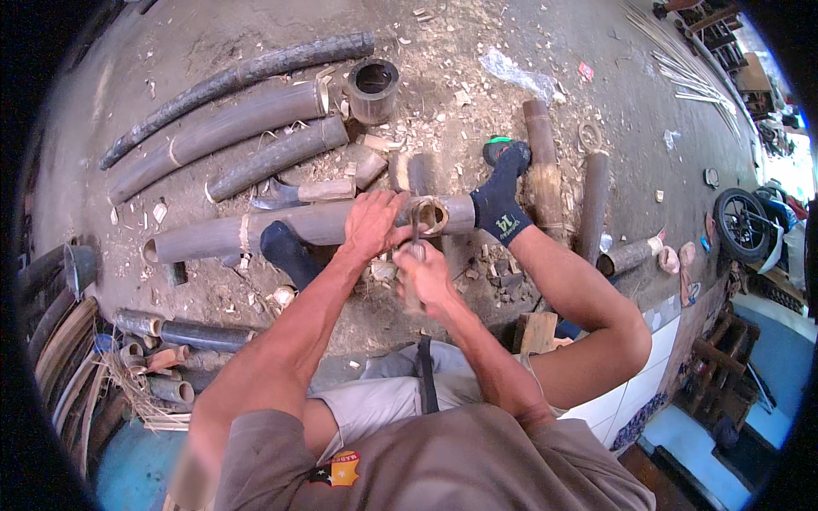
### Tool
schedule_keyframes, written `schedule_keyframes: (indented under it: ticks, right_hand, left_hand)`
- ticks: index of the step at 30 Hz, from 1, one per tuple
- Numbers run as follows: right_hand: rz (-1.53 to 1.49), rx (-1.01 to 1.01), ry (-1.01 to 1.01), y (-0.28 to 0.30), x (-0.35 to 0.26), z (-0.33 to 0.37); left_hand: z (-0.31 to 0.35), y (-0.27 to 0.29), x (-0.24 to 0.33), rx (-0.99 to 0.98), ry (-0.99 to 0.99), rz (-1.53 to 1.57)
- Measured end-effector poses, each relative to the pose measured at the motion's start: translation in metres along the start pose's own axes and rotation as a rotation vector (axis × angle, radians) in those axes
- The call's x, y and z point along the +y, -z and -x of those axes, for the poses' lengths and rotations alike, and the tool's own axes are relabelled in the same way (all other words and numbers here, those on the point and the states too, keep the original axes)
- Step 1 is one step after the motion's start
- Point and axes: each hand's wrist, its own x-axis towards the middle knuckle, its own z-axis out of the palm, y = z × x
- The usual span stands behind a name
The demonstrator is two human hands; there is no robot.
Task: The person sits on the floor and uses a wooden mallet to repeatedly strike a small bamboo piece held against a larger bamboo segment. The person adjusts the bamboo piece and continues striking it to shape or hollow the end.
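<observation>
A long brown bamboo pole [200,243] lies crosswise in front of me, with an oval opening cut in its upper side near the right end. My left hand [373,223] is wrapped over the pole just left of that opening. My right hand [424,277] is closed round a narrow-bladed hand tool [415,228], its blade at the opening's left edge. Motion blurs the handle, and I cannot tell if it is a knife or a chisel. My socked feet touch the pole, the left near its middle and the right at its right end.
Beyond the pole lie a hatchet-like blade with a wooden handle [324,190], several bamboo lengths [230,132] and a short upright bamboo ring [372,92]. Wood chips litter the floor. More bamboo [542,162] lies past my right foot; a wheel [740,224] stands far right.
</observation>
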Motion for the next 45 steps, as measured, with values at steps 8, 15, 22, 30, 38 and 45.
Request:
schedule_keyframes:
  ticks: [8,15,22,30,38,45]
  right_hand:
    - [-0.222,-0.062,-0.085,-0.008,-0.028,0.017]
    - [-0.666,0.013,-0.180,-0.030,-0.046,0.011]
    - [-0.644,0.031,-0.061,-0.020,-0.015,0.012]
    - [0.049,0.157,0.017,0.039,0.001,0.018]
    - [0.889,-0.275,-0.021,0.116,-0.089,-0.028]
    - [1.695,-0.425,0.436,0.108,-0.131,-0.044]
  left_hand:
    - [-0.008,0.007,-0.002,-0.021,0.029,0.130]
    - [-0.006,-0.009,-0.008,0.101,0.028,0.201]
    - [-0.016,0.006,0.001,-0.026,0.159,0.194]
    - [-0.015,0.002,0.031,0.008,0.237,-0.014]
    - [-0.016,-0.014,0.043,0.205,0.380,0.006]
    - [-0.008,-0.001,0.021,0.092,0.247,0.126]
